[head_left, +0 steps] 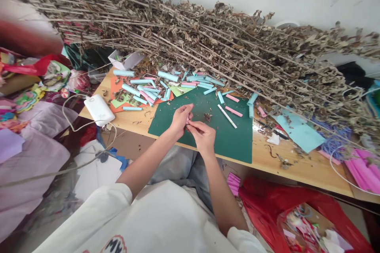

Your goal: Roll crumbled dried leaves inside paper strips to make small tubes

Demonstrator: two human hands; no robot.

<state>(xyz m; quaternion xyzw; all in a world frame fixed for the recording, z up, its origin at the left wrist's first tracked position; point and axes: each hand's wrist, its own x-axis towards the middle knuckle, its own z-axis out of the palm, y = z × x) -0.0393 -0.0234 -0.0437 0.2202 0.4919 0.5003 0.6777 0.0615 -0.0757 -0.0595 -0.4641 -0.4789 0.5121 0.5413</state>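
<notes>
My left hand (179,121) and my right hand (205,136) meet above the near edge of a green cutting mat (234,138). Both are closed, fingertips pinched together around something small; a hint of pink shows between them, but the fingers hide most of it. To the right of the hands, a white stick-like roll (227,116) lies on the mat. Pink paper rolls (233,111) rest beyond it. Many light-blue paper rolls (168,76) are heaped with a few pink ones along the mat's far edge and to its left.
Dried leafy stalks (190,27) lie across the back of the wooden table (133,121). A white power bank (99,110) with a cable sits at the left edge. On the right are a light-blue paper sheet (299,129) and a black pen (280,133). A red bag (258,201) stands below.
</notes>
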